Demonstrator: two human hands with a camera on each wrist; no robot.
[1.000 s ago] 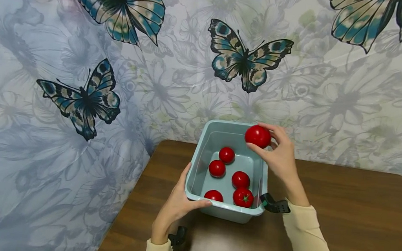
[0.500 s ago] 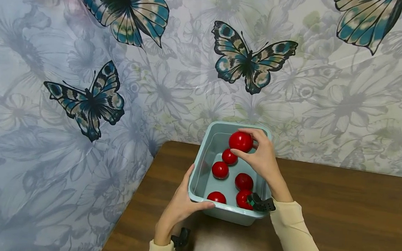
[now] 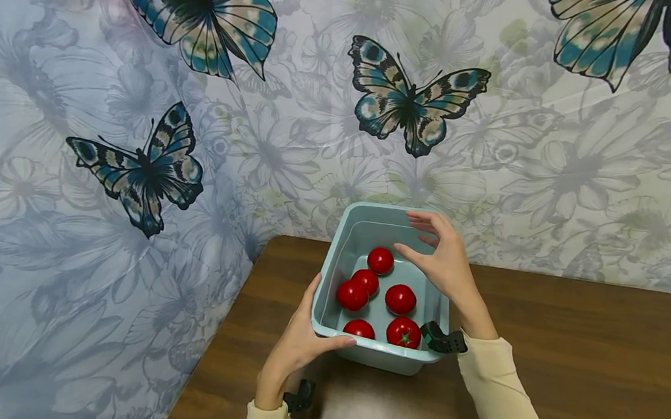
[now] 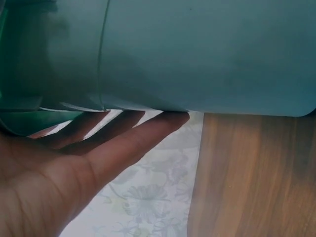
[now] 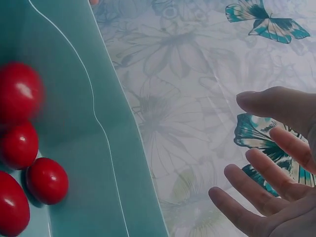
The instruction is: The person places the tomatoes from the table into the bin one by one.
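Several glossy red tomatoes [image 3: 401,299] lie in a pale blue-green plastic bin [image 3: 332,249], one showing its green stem star [image 3: 405,335]. My left hand [image 3: 299,341] rests at the bin's near left corner, thumb along the front rim. In the left wrist view its straight fingers [image 4: 143,140] press against the outer wall. Over the bin's far right part, my right hand [image 3: 441,257] has its thumb and fingers spread, holding nothing. In the right wrist view one tomato [image 5: 19,94] looks blurred, while the spread fingers [image 5: 264,170] stand apart from the tomatoes.
A brown wooden table [image 3: 584,360] carries the bin and reaches far to the right. Behind it hangs a floral backdrop with butterflies [image 3: 409,103]. Black straps [image 3: 443,340] circle both wrists.
My right hand carried a tomato left over the bin and let it go. That tomato now lies at the bin's left side, touching another. The left hand keeps its place.
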